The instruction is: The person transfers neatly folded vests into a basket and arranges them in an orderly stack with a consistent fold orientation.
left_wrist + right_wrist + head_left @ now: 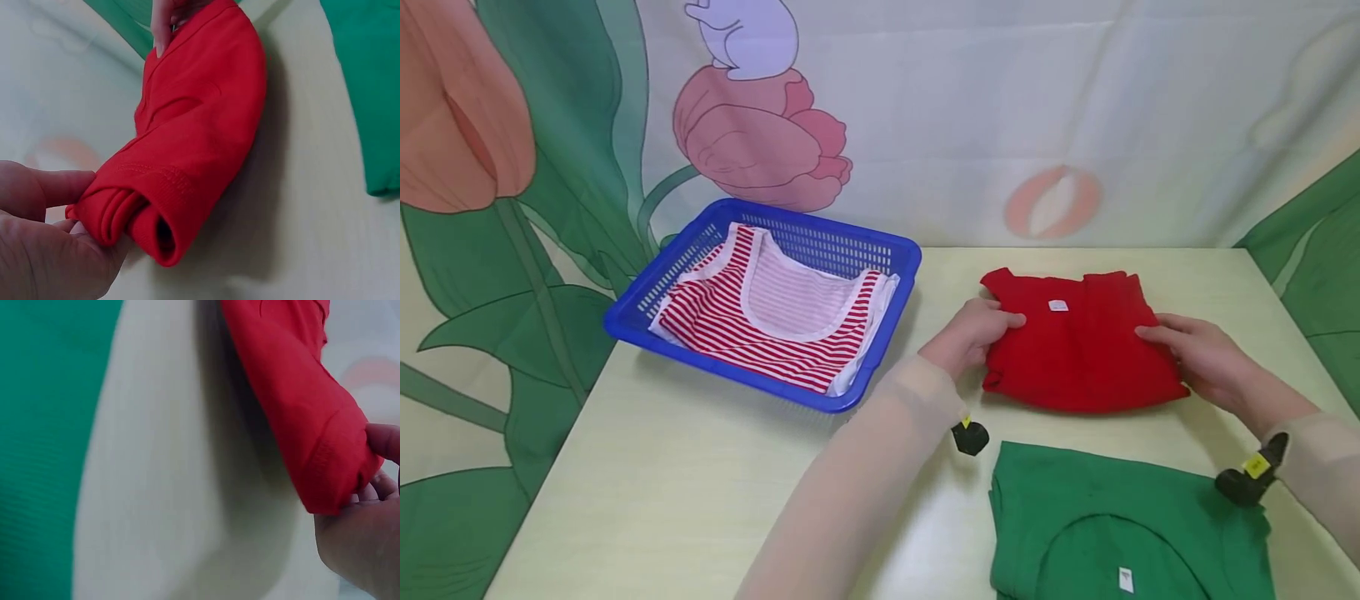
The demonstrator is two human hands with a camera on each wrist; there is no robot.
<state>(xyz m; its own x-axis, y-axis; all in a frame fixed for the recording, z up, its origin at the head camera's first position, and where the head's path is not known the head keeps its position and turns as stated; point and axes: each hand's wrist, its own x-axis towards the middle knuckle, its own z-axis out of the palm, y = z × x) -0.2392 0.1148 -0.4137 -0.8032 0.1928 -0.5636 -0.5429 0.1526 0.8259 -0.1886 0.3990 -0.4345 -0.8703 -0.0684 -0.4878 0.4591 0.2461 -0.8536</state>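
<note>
A folded red shirt (pixel 1078 354) with a small white label is held between the two hands at the back right of the table. My left hand (pixel 976 333) pinches its left edge, thumb on top and fingers underneath. On the opposite edge, my right hand (pixel 1206 358) grips the cloth the same way. In the left wrist view, rolled layers show at the end of the red shirt (pixel 187 119) beside the thumb. A shadow lies on the table beneath the red shirt (pixel 300 412) in the right wrist view.
A folded green shirt (pixel 1097 483) lies at the front right, below the red one. To the left stands a blue plastic basket (pixel 617 321) holding a folded red-and-white striped tank top (pixel 760 333). A printed curtain (pixel 962 125) hangs behind the pale table (pixel 647 483).
</note>
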